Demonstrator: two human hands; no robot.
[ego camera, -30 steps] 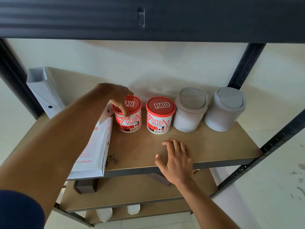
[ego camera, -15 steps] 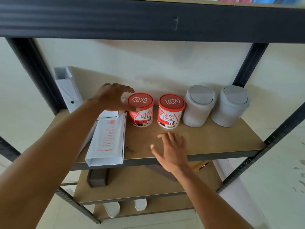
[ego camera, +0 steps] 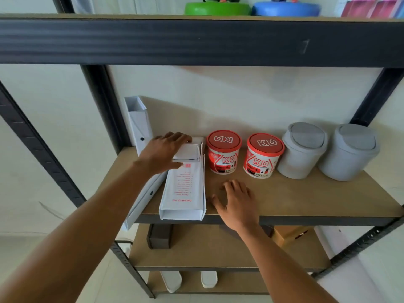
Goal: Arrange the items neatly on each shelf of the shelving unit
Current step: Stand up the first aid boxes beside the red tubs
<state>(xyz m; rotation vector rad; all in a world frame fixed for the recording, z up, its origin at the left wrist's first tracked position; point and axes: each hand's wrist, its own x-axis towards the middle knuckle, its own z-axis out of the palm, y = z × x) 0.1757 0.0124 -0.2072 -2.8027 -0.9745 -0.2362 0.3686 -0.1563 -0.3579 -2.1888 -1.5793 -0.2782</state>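
Box: my left hand (ego camera: 162,153) wraps over the far end of the small white box (ego camera: 189,150) that lies on top of the long white carton (ego camera: 183,191), at the left of the middle shelf (ego camera: 306,200).
Feel: I judge it light, stiff card with smooth sides; a squeeze across its width should hold.
Carton: it overhangs the front edge, so it may slide.
Right hand: my right hand (ego camera: 236,201) rests flat, fingers spread, holding nothing.
Neighbours: two red-lidded tubs (ego camera: 223,151), then two grey bins (ego camera: 303,149).
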